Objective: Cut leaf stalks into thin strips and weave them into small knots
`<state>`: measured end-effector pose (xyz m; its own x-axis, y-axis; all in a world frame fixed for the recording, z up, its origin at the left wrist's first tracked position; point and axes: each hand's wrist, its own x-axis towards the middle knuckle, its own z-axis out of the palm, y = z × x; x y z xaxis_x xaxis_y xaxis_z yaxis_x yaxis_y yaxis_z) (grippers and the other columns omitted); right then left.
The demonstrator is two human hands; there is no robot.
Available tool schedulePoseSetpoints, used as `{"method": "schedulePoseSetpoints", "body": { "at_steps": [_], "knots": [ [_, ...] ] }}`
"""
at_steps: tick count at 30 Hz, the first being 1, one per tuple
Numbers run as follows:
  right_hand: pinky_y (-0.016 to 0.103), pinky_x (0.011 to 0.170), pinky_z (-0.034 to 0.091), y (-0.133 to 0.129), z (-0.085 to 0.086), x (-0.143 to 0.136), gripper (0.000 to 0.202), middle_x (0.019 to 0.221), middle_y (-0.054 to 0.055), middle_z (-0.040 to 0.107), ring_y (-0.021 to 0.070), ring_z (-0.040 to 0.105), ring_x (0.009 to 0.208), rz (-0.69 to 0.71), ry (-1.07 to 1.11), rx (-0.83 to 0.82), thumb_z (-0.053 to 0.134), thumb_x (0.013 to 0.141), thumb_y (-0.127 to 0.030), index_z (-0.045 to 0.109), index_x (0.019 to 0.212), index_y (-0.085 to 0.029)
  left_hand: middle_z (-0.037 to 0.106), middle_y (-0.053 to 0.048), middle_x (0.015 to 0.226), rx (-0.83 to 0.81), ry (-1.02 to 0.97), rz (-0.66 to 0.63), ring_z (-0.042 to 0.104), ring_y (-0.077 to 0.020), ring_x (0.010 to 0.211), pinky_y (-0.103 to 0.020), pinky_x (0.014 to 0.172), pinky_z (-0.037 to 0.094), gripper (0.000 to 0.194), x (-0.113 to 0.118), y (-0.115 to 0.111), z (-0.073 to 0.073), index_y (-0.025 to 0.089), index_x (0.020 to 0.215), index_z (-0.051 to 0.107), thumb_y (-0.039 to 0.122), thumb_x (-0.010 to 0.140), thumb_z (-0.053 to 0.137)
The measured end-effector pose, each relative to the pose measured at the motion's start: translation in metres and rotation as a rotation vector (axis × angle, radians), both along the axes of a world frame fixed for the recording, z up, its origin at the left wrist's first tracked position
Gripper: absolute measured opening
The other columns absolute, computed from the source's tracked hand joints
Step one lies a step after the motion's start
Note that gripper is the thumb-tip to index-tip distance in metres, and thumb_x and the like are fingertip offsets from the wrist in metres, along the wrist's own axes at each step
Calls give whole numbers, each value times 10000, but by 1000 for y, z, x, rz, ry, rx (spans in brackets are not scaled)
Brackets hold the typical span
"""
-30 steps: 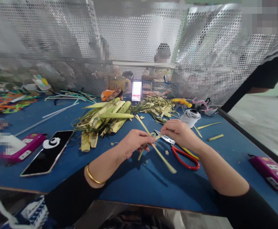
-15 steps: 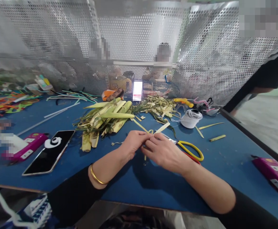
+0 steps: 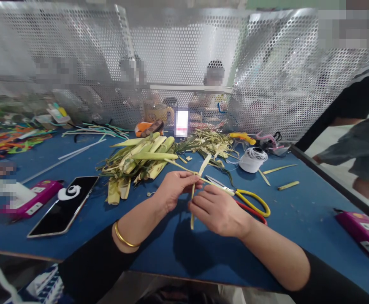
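My left hand (image 3: pixel 178 190) pinches thin yellow-green strips of plant leaf (image 3: pixel 183 167) where they cross, between thumb and forefinger. One strip runs slantwise from the upper left to the lower right, a wider pale end (image 3: pixel 204 164) sticks up, and another end (image 3: pixel 192 221) hangs down. Just to the right, my right hand (image 3: pixel 218 209) is closed, its curled fingertips against the hanging strip; its thumb is mostly hidden. Behind that hand lie scissors (image 3: pixel 252 202) with yellow and red handles, blades apart. A heap of leaf stalks (image 3: pixel 140 162) lies beyond my left hand.
A white spool of string (image 3: pixel 252 160) stands right of some shredded leaves (image 3: pixel 211 141). A phone (image 3: pixel 66 207) and a magenta power strip (image 3: pixel 37 198) lie left; another power strip (image 3: pixel 363 230) is at right. Perforated sheeting (image 3: pixel 184 50) closes the back. A person's arm (image 3: pixel 333 112) is far right.
My hands have drawn slightly apart, the right one lower. The strips' crossing now shows, the loop has gone from view, and more of the hanging end is visible. The person at right has shifted.
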<state>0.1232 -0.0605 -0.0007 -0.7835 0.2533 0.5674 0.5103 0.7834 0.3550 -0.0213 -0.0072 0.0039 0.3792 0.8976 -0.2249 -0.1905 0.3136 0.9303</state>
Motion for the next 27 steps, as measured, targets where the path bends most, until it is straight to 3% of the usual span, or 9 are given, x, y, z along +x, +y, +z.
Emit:
{"method": "schedulePoseSetpoints", "body": {
  "at_steps": [5, 7, 10, 13, 15, 18, 23, 27],
  "knots": [
    [319, 763, 413, -2, 5, 1, 195, 700, 41, 635, 164, 568, 688, 81, -5, -14, 445, 915, -104, 635, 878, -126, 704, -56, 711, -34, -14, 46, 606, -111, 610, -241, 664, 499, 187, 0, 0, 0, 112, 699, 695, 218, 599, 812],
    [321, 782, 415, 1, 5, 4, 205, 785, 59, 672, 174, 594, 764, 37, 64, -15, 429, 923, -105, 613, 1011, -124, 703, -51, 711, -25, -31, 44, 607, -109, 612, -239, 664, 496, 196, -1, 1, 1, 114, 705, 698, 229, 595, 813],
    [348, 782, 403, 8, 2, 11, 204, 917, 105, 682, 213, 605, 852, -277, 271, -72, 457, 937, -217, 577, 1085, -143, 700, -46, 718, -13, -40, 16, 614, -110, 634, -231, 663, 487, 229, -4, 3, 2, 115, 716, 703, 259, 582, 819],
    [322, 718, 386, 16, -3, 17, 208, 768, 60, 663, 193, 596, 715, -516, 354, -283, 455, 946, -318, 597, 875, -183, 702, -60, 734, -10, -34, 1, 627, -121, 656, -230, 649, 484, 264, -5, 2, 4, 117, 726, 700, 330, 610, 802],
    [285, 666, 367, 19, -5, 20, 273, 650, 14, 620, 154, 559, 608, -509, 342, -407, 426, 959, -299, 561, 744, -199, 694, -62, 713, 0, -17, -5, 629, -125, 655, -235, 650, 487, 288, -4, 1, 4, 116, 723, 696, 378, 639, 780],
    [275, 656, 343, 17, -2, 20, 302, 616, 3, 585, 138, 524, 575, -464, 286, -449, 413, 955, -267, 529, 686, -196, 657, -31, 634, 39, 46, 37, 609, -113, 605, -239, 644, 493, 258, -1, 0, 3, 115, 671, 676, 331, 609, 804],
    [273, 669, 350, 8, 16, 22, 337, 562, -19, 540, 111, 465, 524, -317, 233, -564, 426, 940, -247, 521, 622, -191, 639, -18, 597, 99, 122, 99, 570, -98, 536, -241, 584, 486, 229, 2, 2, -1, 119, 632, 669, 301, 599, 805],
    [291, 691, 391, 8, 28, 29, 257, 727, 34, 646, 151, 563, 679, -356, 430, -574, 466, 923, -315, 647, 779, -201, 628, -21, 560, 92, 173, -1, 563, -97, 503, -232, 545, 473, 194, 3, -3, 1, 121, 628, 676, 272, 597, 794]
  ]
}}
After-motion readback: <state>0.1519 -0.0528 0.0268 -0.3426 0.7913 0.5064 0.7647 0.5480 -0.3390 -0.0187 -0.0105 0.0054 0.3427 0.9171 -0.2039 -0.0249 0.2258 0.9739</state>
